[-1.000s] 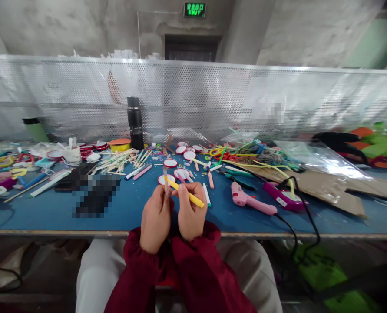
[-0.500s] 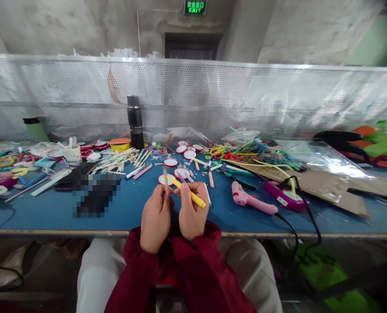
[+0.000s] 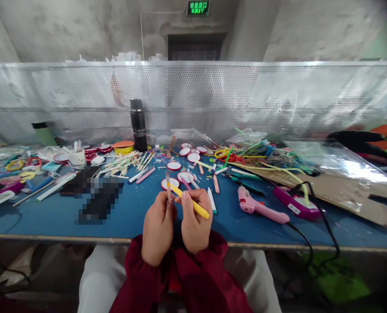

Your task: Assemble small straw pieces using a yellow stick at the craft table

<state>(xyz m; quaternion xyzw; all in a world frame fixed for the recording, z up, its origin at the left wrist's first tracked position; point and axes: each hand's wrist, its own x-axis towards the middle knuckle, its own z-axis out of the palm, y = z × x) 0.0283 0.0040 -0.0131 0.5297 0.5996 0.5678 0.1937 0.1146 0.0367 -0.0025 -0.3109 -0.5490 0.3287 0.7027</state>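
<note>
My left hand (image 3: 158, 228) is closed around the lower end of a thin, flat, brownish stick (image 3: 168, 182), which points up. Between the fingers of my right hand (image 3: 196, 221) is a yellow marker pen (image 3: 198, 208), slanting up to the left. The pen's upper tip meets or overlaps the stick; contact is too small to make out. Just beyond the hands lie round white discs with red rims (image 3: 174, 166). A white marker with a green end (image 3: 212, 201) lies beside my right hand.
To the right are a pink glue gun (image 3: 261, 208), green-handled pliers (image 3: 245, 182) and a purple device (image 3: 296, 204) with black cords. A black bottle (image 3: 138, 126) stands at the back. Bundled small sticks (image 3: 120, 164) and a pixelated dark object (image 3: 98, 202) lie left. Colourful wires (image 3: 268, 154) heap at back right.
The camera view has shifted slightly, so the bench appears lower and a little to the right. Both hands keep their holds, with the yellow marker pen still against or near the stick.
</note>
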